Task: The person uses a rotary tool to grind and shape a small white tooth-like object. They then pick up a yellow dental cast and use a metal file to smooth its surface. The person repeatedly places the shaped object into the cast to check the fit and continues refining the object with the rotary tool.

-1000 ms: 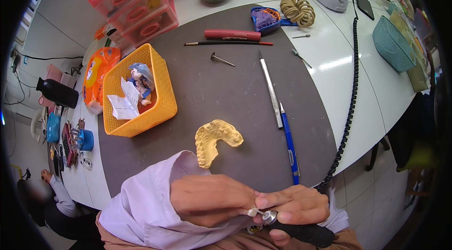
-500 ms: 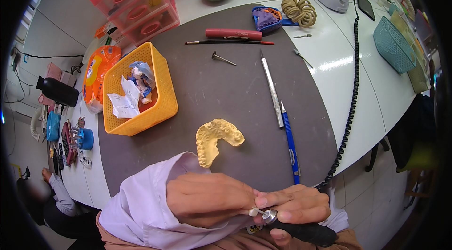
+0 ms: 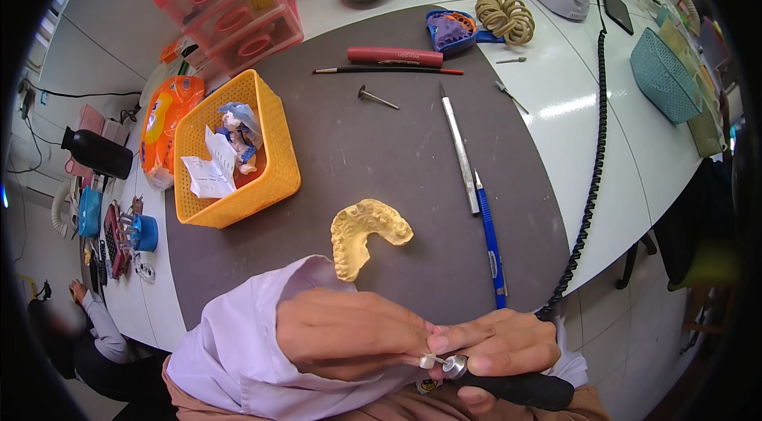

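Observation:
My left hand (image 3: 353, 334) is closed, pinching a small whitish tooth-shaped piece (image 3: 427, 361) at its fingertips. In my right hand (image 3: 504, 346) lies a black-bodied rotary handpiece (image 3: 520, 392) with a silver nose, its tip touching or very close to the piece. The fingertips of both hands meet beside it. A yellow plaster dental model (image 3: 367, 234), shaped like a horseshoe, rests on the grey mat (image 3: 333, 143) just beyond my left hand. The handpiece's black coiled cord (image 3: 597, 143) runs up the right side of the table.
A yellow basket (image 3: 290, 171) with paper and wrapping stands left. A silver knife (image 3: 460, 155) and blue pen-like tool (image 3: 490, 242) lie right. Farther back are a brush (image 3: 389, 70), red tube (image 3: 394, 56), small mounted disc (image 3: 377, 97) and blue impression tray (image 3: 452, 32). Another person (image 3: 103, 326) sits far left.
Both hands stay at the same spot, with only slight shifts of the fingers and the piece. The handpiece has moved very slightly right. Nothing on the table has moved.

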The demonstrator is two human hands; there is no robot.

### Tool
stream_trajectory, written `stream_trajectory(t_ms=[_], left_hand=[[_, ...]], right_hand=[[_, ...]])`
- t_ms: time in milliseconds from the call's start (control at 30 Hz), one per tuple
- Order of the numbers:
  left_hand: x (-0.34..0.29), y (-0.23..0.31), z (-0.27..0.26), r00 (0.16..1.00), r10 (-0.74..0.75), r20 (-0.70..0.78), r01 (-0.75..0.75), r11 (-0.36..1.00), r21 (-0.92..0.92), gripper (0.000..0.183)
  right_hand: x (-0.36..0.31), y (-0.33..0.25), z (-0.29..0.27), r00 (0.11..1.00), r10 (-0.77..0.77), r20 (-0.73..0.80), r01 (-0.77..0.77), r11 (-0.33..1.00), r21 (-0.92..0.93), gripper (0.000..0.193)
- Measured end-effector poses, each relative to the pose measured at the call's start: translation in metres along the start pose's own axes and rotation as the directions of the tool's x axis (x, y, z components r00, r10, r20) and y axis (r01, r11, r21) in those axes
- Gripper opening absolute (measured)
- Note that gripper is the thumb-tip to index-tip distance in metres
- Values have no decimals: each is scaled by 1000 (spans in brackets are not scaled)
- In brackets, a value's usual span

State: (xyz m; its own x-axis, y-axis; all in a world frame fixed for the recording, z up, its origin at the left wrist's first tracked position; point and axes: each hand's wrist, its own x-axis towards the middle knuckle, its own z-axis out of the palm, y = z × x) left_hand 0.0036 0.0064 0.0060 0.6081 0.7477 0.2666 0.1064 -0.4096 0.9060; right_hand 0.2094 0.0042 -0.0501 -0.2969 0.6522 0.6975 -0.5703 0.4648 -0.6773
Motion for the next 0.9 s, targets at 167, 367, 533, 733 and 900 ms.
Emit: stream_trajectory(t_ms=[167, 367, 533, 733, 900], left_hand=[[-2, 2, -2, 1000, -27, 9, 27, 1000, 12, 20], [-3, 3, -3, 1000, 4, 17, -4, 1000, -5, 21], [3, 0, 0, 998, 42, -41, -41, 999, 22, 9], [2, 7, -2, 1000, 1, 6, -1, 1000, -28, 10], [3, 8, -3, 1000, -18, -1, 18, 1000, -12, 10]], right_hand=[[7, -9, -9, 981, 155, 113, -162, 985, 53, 44], [3, 3, 7, 992, -95, -87, 94, 995, -15, 29], [3, -9, -5, 981, 188, 38, -191, 977, 92, 41], [-3, -4, 4, 988, 132, -86, -123, 988, 94, 24], [-4, -4, 13, 964, 167, -209, -150, 984, 93, 22]])
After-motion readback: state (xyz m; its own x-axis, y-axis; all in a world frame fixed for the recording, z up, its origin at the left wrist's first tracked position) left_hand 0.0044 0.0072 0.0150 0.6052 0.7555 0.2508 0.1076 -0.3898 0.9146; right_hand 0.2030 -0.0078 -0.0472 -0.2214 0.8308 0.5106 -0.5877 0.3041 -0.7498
